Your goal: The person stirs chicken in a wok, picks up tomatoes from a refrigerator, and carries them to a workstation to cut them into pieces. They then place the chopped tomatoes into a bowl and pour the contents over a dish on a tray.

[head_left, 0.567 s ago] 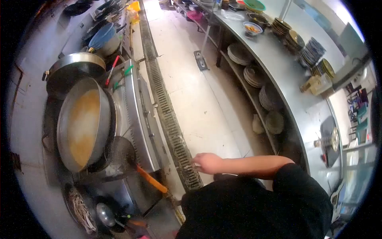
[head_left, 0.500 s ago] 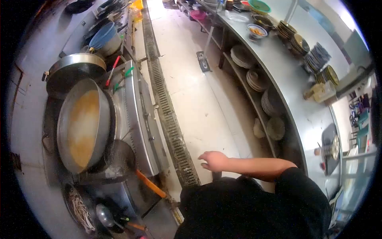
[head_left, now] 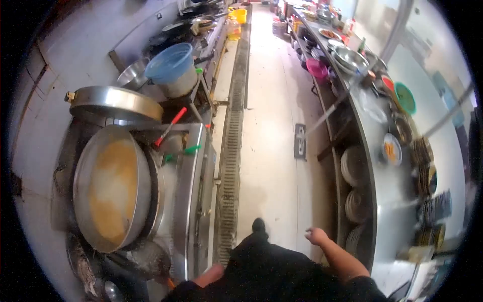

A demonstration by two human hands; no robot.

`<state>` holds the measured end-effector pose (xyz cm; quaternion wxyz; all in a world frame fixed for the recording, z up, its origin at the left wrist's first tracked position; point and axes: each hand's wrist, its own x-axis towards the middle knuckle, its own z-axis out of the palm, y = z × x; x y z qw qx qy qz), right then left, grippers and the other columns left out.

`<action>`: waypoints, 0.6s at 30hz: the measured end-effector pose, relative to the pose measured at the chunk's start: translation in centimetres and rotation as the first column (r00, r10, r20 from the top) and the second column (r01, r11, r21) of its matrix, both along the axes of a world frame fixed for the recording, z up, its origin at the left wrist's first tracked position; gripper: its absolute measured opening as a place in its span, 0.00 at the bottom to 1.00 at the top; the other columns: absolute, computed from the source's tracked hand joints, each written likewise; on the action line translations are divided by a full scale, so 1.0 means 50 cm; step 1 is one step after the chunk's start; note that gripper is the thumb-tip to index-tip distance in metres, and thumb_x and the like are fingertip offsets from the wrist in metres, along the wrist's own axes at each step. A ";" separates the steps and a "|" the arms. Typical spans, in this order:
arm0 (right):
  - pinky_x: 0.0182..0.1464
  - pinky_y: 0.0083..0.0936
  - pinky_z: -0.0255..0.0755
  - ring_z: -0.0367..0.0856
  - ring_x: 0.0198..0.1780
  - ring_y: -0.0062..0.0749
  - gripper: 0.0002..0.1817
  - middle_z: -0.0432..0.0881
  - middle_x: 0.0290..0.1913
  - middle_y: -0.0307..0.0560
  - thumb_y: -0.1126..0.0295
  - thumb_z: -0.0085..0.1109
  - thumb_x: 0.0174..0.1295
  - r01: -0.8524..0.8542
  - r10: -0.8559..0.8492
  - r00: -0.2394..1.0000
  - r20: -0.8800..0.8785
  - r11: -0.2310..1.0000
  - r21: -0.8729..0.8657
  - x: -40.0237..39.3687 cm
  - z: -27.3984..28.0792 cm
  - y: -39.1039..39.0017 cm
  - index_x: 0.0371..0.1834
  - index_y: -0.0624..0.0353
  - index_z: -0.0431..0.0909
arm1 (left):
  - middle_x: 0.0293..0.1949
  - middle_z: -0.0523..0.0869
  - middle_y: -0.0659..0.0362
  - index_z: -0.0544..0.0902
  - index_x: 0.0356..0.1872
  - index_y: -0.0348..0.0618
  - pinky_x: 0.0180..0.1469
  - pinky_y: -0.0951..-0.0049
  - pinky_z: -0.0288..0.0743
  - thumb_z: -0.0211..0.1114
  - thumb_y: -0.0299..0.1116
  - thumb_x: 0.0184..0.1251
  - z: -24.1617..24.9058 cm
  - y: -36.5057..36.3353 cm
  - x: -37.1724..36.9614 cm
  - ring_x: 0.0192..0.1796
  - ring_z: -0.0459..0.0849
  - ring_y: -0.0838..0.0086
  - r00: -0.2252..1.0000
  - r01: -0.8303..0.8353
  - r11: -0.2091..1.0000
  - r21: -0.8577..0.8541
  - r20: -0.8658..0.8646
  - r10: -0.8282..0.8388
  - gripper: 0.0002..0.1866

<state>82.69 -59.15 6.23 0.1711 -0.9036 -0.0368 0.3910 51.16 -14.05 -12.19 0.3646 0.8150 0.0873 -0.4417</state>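
My right hand [head_left: 316, 235] hangs over the pale floor, a little left of the shelves under the long counter. Its fingers look curled in, and no object shows in it. My left hand [head_left: 214, 274] is low in the view, smeared by motion, beside the steel stove front [head_left: 196, 221]; its fingers cannot be made out. To the left, a large wok [head_left: 143, 201] holds cloudy, yellowish-brown liquid. Below the wok is a dark, round strainer-like tool [head_left: 151, 256], partly hidden.
A floor drain grate [head_left: 229, 186] runs alongside the stove. The counter [head_left: 390, 189] on the right carries a bowl of orange food [head_left: 391, 149] and stacked plates [head_left: 425, 156]. A blue basin [head_left: 170, 63] rests on a pot at the left. A dark pedal-like plate [head_left: 300, 141] lies on the floor.
The view has swung, showing more of the aisle ahead. My left hand has come into view at the bottom. My right arm has lowered from across my body to my right side.
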 end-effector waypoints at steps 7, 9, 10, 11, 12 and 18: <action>0.25 0.39 0.76 0.84 0.26 0.36 0.08 0.82 0.24 0.50 0.71 0.59 0.58 0.284 -0.291 0.956 -0.043 0.951 -0.125 0.270 -0.260 -0.405 0.27 0.65 0.82 | 0.45 0.87 0.46 0.84 0.49 0.40 0.49 0.57 0.79 0.60 0.40 0.58 0.319 0.073 0.969 0.47 0.86 0.52 0.887 -0.458 0.877 0.144 0.133 0.441 0.20; 0.25 0.39 0.75 0.82 0.23 0.36 0.09 0.81 0.22 0.50 0.71 0.59 0.59 0.040 -0.051 0.997 -0.053 0.983 -0.181 0.384 -0.328 -0.443 0.25 0.65 0.81 | 0.47 0.87 0.47 0.82 0.53 0.41 0.50 0.57 0.79 0.61 0.40 0.59 0.348 0.080 1.169 0.47 0.86 0.52 0.843 -0.535 0.837 0.113 0.131 0.522 0.22; 0.25 0.39 0.75 0.82 0.22 0.36 0.09 0.81 0.21 0.49 0.70 0.60 0.59 0.284 -0.303 0.935 -0.184 0.951 -0.123 0.449 -0.327 -0.439 0.25 0.65 0.81 | 0.49 0.86 0.47 0.80 0.57 0.42 0.52 0.57 0.78 0.61 0.41 0.59 0.358 0.082 1.257 0.49 0.85 0.53 0.825 -0.556 0.829 0.065 0.167 0.540 0.24; 0.25 0.40 0.76 0.81 0.21 0.37 0.10 0.81 0.21 0.49 0.69 0.62 0.59 0.512 -0.515 0.796 -0.318 0.853 -0.099 0.534 -0.316 -0.435 0.25 0.64 0.82 | 0.52 0.85 0.48 0.78 0.60 0.43 0.54 0.58 0.77 0.62 0.41 0.60 0.364 0.081 1.342 0.51 0.85 0.53 0.801 -0.576 0.817 0.013 0.205 0.562 0.26; 0.25 0.40 0.76 0.81 0.21 0.37 0.10 0.81 0.21 0.49 0.69 0.62 0.59 0.493 -0.495 0.813 -0.305 0.865 -0.091 0.651 -0.290 -0.396 0.25 0.64 0.82 | 0.52 0.85 0.48 0.78 0.60 0.43 0.54 0.58 0.77 0.62 0.41 0.60 0.352 0.078 1.423 0.51 0.85 0.53 0.784 -0.596 0.803 0.004 0.218 0.581 0.26; 0.30 0.37 0.77 0.84 0.26 0.37 0.11 0.84 0.25 0.49 0.66 0.67 0.56 -0.089 0.091 0.996 0.016 0.993 -0.074 1.341 -0.322 -0.171 0.34 0.63 0.84 | 0.60 0.80 0.48 0.75 0.64 0.44 0.63 0.59 0.72 0.63 0.44 0.63 0.374 0.063 1.791 0.62 0.78 0.55 0.991 -0.060 0.968 0.242 0.130 0.029 0.29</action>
